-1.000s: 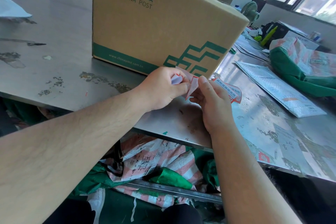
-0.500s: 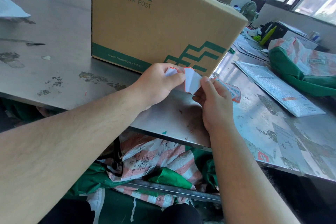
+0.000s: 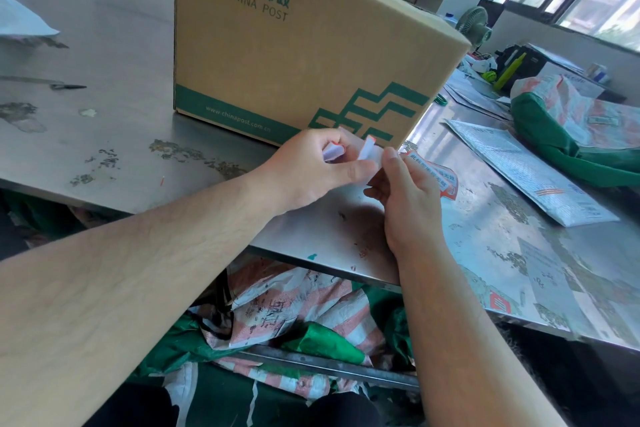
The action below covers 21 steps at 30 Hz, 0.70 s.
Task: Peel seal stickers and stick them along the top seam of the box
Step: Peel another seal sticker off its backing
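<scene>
Over the last second the white sticker (image 3: 367, 150) has pulled further off what seems its red-edged backing (image 3: 334, 152), so the peel looks nearly done and the top seam comes next. The left hand (image 3: 311, 168) has its grip pinched on the backing. The right hand (image 3: 407, 201) has its grip pinched on the sticker's edge. Both are above the near edge of the desk (image 3: 104, 55), in front of the box (image 3: 294, 55), which reads "中国邮政 CHINA POST" and "www.chinapost.com.cn". The red writing on a spare sticker (image 3: 446, 180) nearby is too small to read.
</scene>
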Motion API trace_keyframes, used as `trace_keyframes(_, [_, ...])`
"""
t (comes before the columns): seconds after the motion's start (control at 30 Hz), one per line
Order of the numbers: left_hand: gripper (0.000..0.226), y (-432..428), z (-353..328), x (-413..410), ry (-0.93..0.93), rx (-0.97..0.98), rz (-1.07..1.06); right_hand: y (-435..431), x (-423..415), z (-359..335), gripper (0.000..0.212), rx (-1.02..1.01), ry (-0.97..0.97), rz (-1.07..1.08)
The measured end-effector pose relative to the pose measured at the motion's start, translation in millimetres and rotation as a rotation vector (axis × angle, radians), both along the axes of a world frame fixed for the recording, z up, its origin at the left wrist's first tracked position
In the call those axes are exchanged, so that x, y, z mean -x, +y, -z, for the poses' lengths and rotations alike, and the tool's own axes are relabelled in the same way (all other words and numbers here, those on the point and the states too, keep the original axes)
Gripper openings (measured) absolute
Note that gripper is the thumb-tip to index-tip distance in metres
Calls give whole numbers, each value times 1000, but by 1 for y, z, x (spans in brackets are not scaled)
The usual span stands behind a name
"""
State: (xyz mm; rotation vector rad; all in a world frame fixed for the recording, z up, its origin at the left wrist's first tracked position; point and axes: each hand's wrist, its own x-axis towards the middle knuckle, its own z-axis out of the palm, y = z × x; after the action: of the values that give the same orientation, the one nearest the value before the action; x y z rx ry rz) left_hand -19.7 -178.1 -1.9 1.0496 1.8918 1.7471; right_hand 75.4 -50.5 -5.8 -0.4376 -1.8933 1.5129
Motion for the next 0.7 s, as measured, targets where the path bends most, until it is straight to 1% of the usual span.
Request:
trace_keyframes(0.03, [20,0,1,1,12,-5,-19,0,0,0,30,15,0,13])
trace_keyframes(0.1, [20,0,1,3,-20,-75,-65,1,2,1,28,57,2,55])
trace_keyframes(0.17, [27,-2,-4,4,-83,-136,-133,2,3,2,27,91,10,95])
trace_keyframes(0.2, [25,-2,-5,4,-114,-154,-169,3,4,2,27,101,15,108])
trace_keyframes(0.27, [11,-3,-5,5,-148,-173,-233,4,4,1,26,111,24,129])
trace_keyframes(0.3, [12,-4,-4,6,-155,-188,-256,5,4,1,26,113,30,135])
trace_keyframes(0.4, [21,-5,-4,5,-148,-245,-318,4,3,0,35,115,47,129])
trace_keyframes(0.47, [27,-4,-4,6,-159,-272,-339,3,2,-2,45,169,71,134])
trace_keyframes(0.53, [31,-4,-5,5,-164,-274,-358,4,2,-3,49,243,103,154])
trace_keyframes(0.63, [22,-5,-4,5,-228,-296,-369,5,2,-5,49,316,144,190])
trace_keyframes(0.7, [14,-5,-5,4,-264,-308,-360,4,2,-6,45,360,159,211])
